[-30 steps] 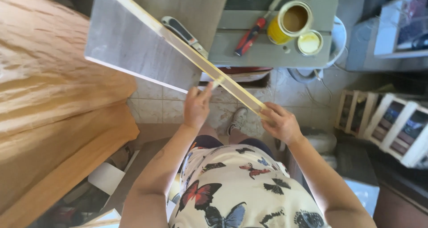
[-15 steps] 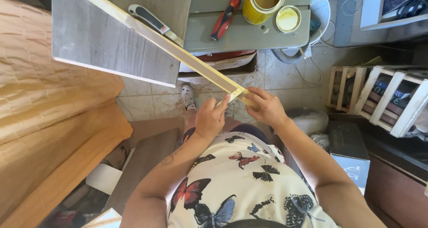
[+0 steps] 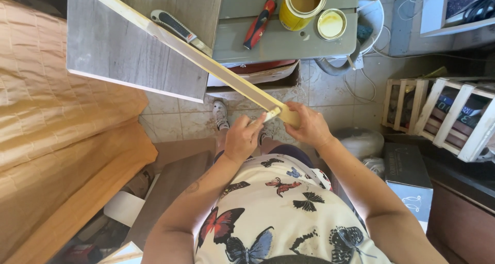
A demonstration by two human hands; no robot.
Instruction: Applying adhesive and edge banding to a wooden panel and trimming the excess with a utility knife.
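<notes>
At near end of strip (image 3: 206,62), we're mid-edging: right hand (image 3: 309,127) clamps it, left hand (image 3: 242,140) pinches tape (image 3: 272,113); next needs steady alignment.

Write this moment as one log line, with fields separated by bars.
left hand: pinching strip end | right hand: gripping wooden strip | strip: across grey board | utility knife: on board

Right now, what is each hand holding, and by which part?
The right hand grips the near end of the wooden strip. The left hand pinches something pale at that same end; what it is cannot be told.
</notes>
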